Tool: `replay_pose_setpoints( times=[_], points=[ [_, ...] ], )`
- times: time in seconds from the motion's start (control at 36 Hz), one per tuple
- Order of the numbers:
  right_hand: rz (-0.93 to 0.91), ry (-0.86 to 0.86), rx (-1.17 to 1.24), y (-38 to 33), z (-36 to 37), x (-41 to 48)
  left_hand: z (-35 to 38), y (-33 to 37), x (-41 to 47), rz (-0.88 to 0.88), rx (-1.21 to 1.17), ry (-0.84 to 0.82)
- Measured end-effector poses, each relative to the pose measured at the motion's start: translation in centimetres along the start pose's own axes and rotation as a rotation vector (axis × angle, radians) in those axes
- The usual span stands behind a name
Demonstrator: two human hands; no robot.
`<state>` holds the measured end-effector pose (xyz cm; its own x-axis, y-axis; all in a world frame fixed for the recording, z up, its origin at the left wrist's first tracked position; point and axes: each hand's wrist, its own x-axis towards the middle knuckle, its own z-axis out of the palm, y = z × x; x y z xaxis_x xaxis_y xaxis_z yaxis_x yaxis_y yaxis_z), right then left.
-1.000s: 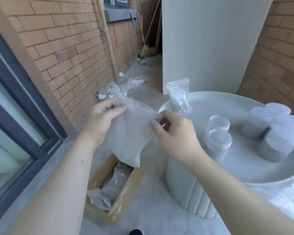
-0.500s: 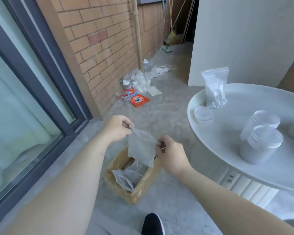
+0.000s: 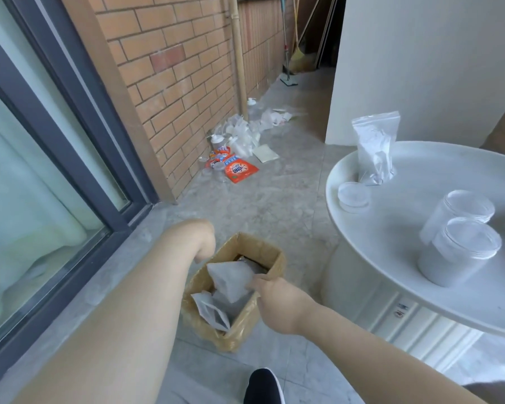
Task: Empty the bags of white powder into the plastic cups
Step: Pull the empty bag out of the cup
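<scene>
My right hand (image 3: pixel 270 291) is low over the cardboard box (image 3: pixel 274 259) on the floor, fingertips against an emptied bag (image 3: pixel 231 279) lying in it. From behind I can't tell whether they pinch it or only touch it. My left hand (image 3: pixel 207 243) is bent down at the wrist above the box's far left corner, its fingers hidden, so I can't tell its grip.

The next full bag of powder (image 3: pixel 375 150) stands on the table (image 3: pixel 391 228) at its far left edge, well apart from both hands, with a shallow clear lid (image 3: pixel 354 196) just beside it.

I judge that bag soft and slumping, its film thin and slick, the powder free to shift. I'd take it just under the zip strip and support the bottom.

Two clear cups (image 3: pixel 461 252) stand touching toward the right edge, the nearer one looking nearly full. They look light and easy to tip.
</scene>
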<state>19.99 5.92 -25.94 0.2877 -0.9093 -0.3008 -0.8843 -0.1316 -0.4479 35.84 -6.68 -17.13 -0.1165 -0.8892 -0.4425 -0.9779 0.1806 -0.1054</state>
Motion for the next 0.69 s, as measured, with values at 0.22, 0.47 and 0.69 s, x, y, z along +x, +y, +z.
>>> replay_pose_setpoints(
  times=[0.22, 0.47, 0.69],
  points=[
    [0.037, 0.602, 0.215, -1.9, -3.8, -3.9, -3.4, 4.8, 0.0, 0.031, -0.084, 0.192],
    [0.05, 1.181, 0.523, 1.2, -11.9, -11.8, -6.5, 16.1, -1.8, 0.371, -0.427, 0.475],
    [0.27, 1.431, 0.624, 8.7, -14.3, -19.1, -6.3, 26.0, -2.8, 0.493, -0.313, 0.437]
  ],
)
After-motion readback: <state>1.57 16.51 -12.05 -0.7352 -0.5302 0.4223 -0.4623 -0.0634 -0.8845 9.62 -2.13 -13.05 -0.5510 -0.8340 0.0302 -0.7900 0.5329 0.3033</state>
